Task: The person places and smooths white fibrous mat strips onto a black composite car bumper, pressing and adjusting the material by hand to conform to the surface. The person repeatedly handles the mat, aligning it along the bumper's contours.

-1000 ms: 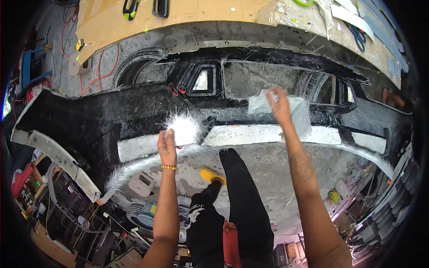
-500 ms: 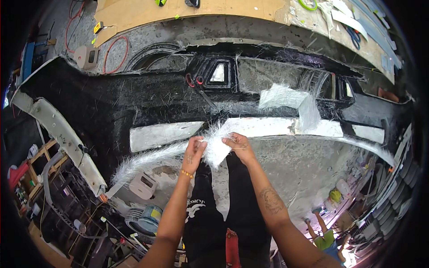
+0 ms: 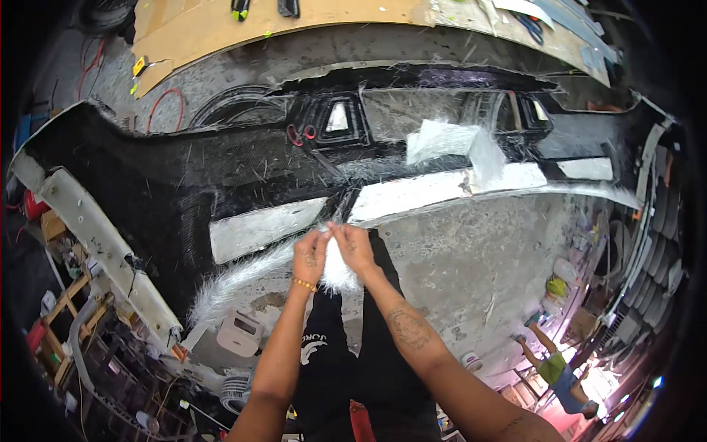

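Observation:
A small piece of white fibreglass mat (image 3: 339, 272) hangs between my hands, its lower edge frayed. My left hand (image 3: 309, 254) and my right hand (image 3: 352, 249) pinch it at the top, close together, fingers closed. Just beyond them lies a long black moulded panel (image 3: 250, 151), resembling a vehicle bumper, with white flat areas and loose fibres. A folded sheet of fibreglass mat (image 3: 442, 140) drapes over its middle right. Scissors with red handles (image 3: 302, 135) rest on the panel, blades toward me. White fibres (image 3: 239, 280) fringe the panel's near edge.
Brown cardboard (image 3: 331, 16) lies beyond the panel, with a yellow tape measure (image 3: 140, 65) and blue-handled scissors (image 3: 532, 28). A beige plastic stool (image 3: 239, 333) stands at near left. Another person (image 3: 561, 372) is at lower right. Cluttered wooden shelving (image 3: 74, 295) lines the left.
My hands have come together, the right moving left toward the left hand. The mat piece now hangs below the fingers instead of being spread between them. The whole view has shifted slightly.

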Demonstrator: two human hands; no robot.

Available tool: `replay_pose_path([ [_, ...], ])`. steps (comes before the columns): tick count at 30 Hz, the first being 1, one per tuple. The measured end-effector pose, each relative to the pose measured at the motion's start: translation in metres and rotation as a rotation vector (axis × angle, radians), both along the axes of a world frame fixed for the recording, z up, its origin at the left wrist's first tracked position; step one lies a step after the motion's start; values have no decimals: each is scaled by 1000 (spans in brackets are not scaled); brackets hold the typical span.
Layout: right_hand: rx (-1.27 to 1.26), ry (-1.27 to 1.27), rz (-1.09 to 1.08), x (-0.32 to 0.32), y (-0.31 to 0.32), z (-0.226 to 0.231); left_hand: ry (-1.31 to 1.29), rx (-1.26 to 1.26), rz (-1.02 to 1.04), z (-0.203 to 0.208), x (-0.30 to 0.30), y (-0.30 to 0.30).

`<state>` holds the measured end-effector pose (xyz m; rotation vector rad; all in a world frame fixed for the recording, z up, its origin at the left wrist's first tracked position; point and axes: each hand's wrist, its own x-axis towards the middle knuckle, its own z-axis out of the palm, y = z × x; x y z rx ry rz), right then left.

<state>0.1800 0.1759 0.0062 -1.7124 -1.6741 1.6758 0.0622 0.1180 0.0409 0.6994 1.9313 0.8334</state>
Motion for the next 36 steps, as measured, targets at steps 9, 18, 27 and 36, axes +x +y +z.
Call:
replay_pose_path([
  [9, 147, -137, -382, -23, -29, 12, 168, 116, 278, -22, -17, -11],
  [18, 326, -256, -374, 28, 39, 23, 106, 42, 315, -1, -71, -8],
  [27, 234, -33, -69, -7, 47, 38, -70, 131, -157, 5, -7, 25],
  [36, 199, -42, -280, -8, 53, 28, 222, 275, 96, 8, 28, 43],
])
